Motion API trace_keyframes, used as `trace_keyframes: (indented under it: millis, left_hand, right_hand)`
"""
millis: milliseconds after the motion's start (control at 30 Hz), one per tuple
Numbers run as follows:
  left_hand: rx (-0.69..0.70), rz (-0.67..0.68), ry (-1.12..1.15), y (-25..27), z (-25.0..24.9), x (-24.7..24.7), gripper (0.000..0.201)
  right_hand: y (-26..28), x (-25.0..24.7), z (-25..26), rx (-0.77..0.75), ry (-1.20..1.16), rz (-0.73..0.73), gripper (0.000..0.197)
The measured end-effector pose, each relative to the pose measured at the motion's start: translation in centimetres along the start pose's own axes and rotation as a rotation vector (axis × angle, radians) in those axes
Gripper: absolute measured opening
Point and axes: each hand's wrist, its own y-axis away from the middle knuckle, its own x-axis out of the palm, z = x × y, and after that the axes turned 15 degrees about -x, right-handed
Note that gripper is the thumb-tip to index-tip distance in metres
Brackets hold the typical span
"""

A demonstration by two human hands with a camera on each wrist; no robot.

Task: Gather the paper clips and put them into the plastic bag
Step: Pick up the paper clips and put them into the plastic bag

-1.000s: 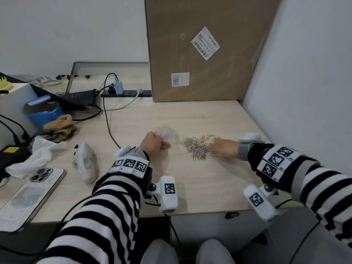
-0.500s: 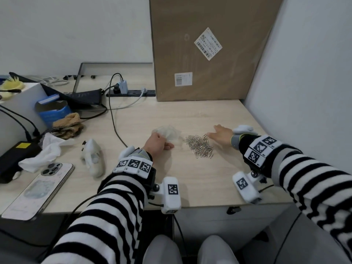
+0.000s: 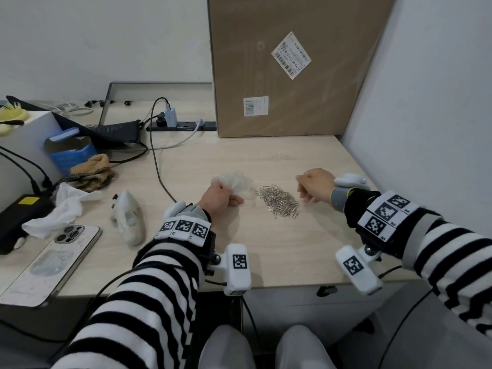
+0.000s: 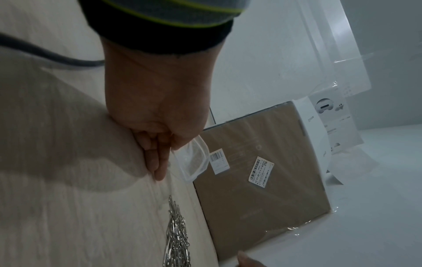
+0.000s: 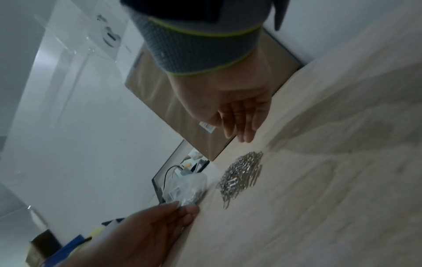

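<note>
A heap of silver paper clips (image 3: pixel 278 201) (image 5: pixel 242 174) (image 4: pixel 175 234) lies on the wooden desk (image 3: pixel 266 243). Just left of it my left hand (image 3: pixel 219 197) (image 4: pixel 157 144) rests on the desk and pinches the edge of a crumpled clear plastic bag (image 3: pixel 235 182) (image 4: pixel 194 159) (image 5: pixel 187 189). My right hand (image 3: pixel 312 186) (image 5: pixel 237 122) hovers a little to the right of the heap, raised off the desk. Its fingers are loosely extended and hold nothing.
A large cardboard box (image 3: pixel 287 65) stands against the wall behind the heap. A black cable (image 3: pixel 159 171) runs across the desk left of my left hand. A white controller (image 3: pixel 129 218), a phone (image 3: pixel 50 262), tissue and cloth lie at the left. The right wall is close.
My right hand has drawn back from the heap's right edge, moving right and lifting off the desk. The left hand keeps its hold on the bag.
</note>
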Motion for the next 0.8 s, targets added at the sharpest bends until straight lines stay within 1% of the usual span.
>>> trace_keyframes:
  millis: [33, 100, 167, 200, 300, 333, 367, 467, 500, 533, 600, 633, 667, 700, 800]
  left_hand:
    - [-0.001, -0.003, 0.001, 0.0, 0.0, 0.0, 0.033]
    - [-0.007, -0.005, 0.001, -0.1, 0.0, 0.1, 0.033]
    - [-0.004, -0.006, -0.006, -0.2, 0.1, 0.1, 0.033]
    - [0.0, -0.007, -0.005, -0.2, 0.2, 0.1, 0.033]
    - [0.01, -0.008, 0.005, 0.0, 0.2, 0.0, 0.033]
    - [0.013, -0.007, 0.001, 0.0, 0.3, 0.0, 0.032]
    - [0.016, -0.006, -0.001, 0.1, 0.2, 0.0, 0.032]
    - [0.019, -0.004, 0.0, 0.2, 0.2, 0.0, 0.033]
    - [0.014, -0.004, 0.004, 0.2, 0.2, 0.0, 0.033]
    - [0.009, -0.004, 0.007, 0.1, 0.2, 0.0, 0.033]
    - [0.003, -0.005, 0.007, 0.0, 0.2, 0.0, 0.033]
    - [-0.001, -0.004, 0.001, 0.0, 0.1, 0.0, 0.033]
    - [-0.003, -0.006, -0.008, 0.0, 0.1, 0.0, 0.032]
    - [-0.003, -0.008, -0.014, 0.2, 0.0, 0.0, 0.032]
    - [-0.002, -0.019, -0.021, 0.6, -0.1, 0.0, 0.032]
  right_hand:
    - [0.3, -0.3, -0.1, 0.067, -0.051, 0.025, 0.04]
    - [0.9, -0.1, -0.2, 0.168, -0.12, 0.128, 0.043]
    - [1.3, 0.8, -0.3, 0.199, -0.153, 0.213, 0.043]
    - [1.3, 1.3, -0.2, 0.189, -0.175, 0.212, 0.041]
    - [0.8, 2.2, 0.2, 0.134, -0.292, 0.128, 0.032]
    - [0.6, 2.3, 0.2, 0.092, -0.269, 0.113, 0.032]
    - [0.3, 2.2, 0.3, 0.04, -0.187, 0.099, 0.032]
    - [0.0, 1.5, 0.1, -0.096, 0.194, 0.038, 0.025]
    - [-0.1, 1.4, 0.0, -0.111, 0.278, 0.061, 0.029]
    - [-0.2, 1.3, -0.2, -0.117, 0.339, 0.116, 0.038]
    - [-0.3, 1.6, -0.3, -0.118, 0.419, 0.25, 0.059]
    - [-0.3, 2.0, -0.4, -0.124, 0.451, 0.296, 0.067]
    - [-0.4, 2.4, -0.6, -0.138, 0.468, 0.317, 0.071]
    - [-0.5, 2.7, -0.7, -0.152, 0.468, 0.319, 0.07]
    - [-0.8, 3.2, -0.3, -0.174, 0.417, 0.289, 0.052]
